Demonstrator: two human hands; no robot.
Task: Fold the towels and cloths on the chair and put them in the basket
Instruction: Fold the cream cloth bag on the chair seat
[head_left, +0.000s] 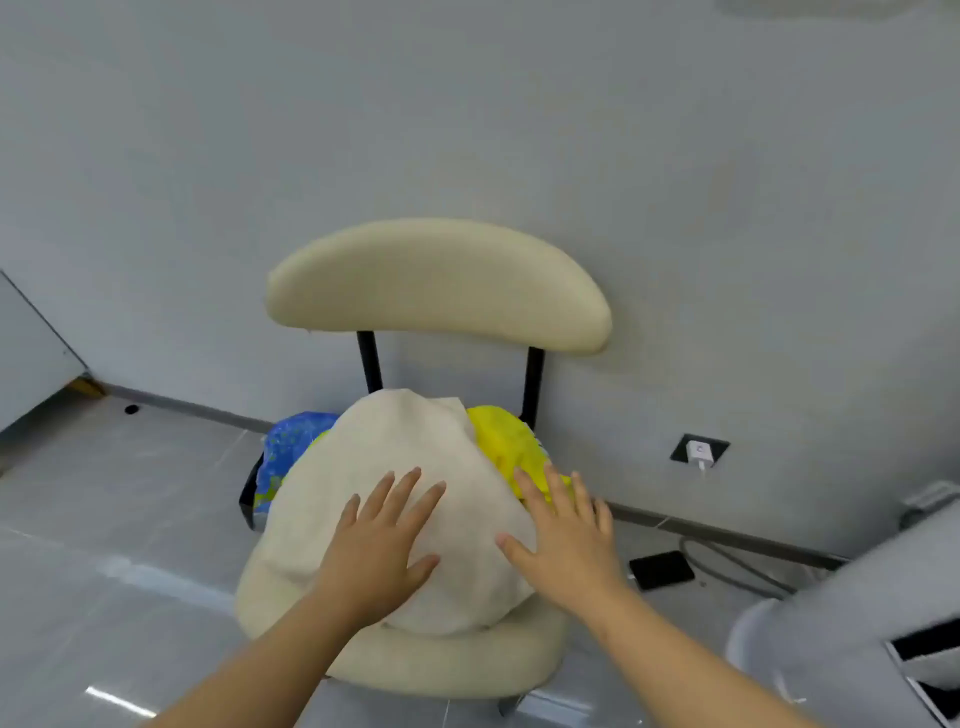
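My left hand (382, 543) lies flat on the beige towel (400, 457) heaped on the chair (415, 670). My right hand (566, 543) rests at its right edge. All fingers (402, 496) are straight and grip nothing.

Matt beige terry towel (410, 499), smooth padded chair (436, 283) w/ black metal posts.

Even soft light; floor glare; wide-angle bending, blurred right edge.

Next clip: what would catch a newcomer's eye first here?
A rumpled beige towel lies heaped on the cream padded chair at centre, with the left hand spread flat on it and the right hand at its right edge. A bright yellow cloth and a blue patterned cloth peek out behind it.
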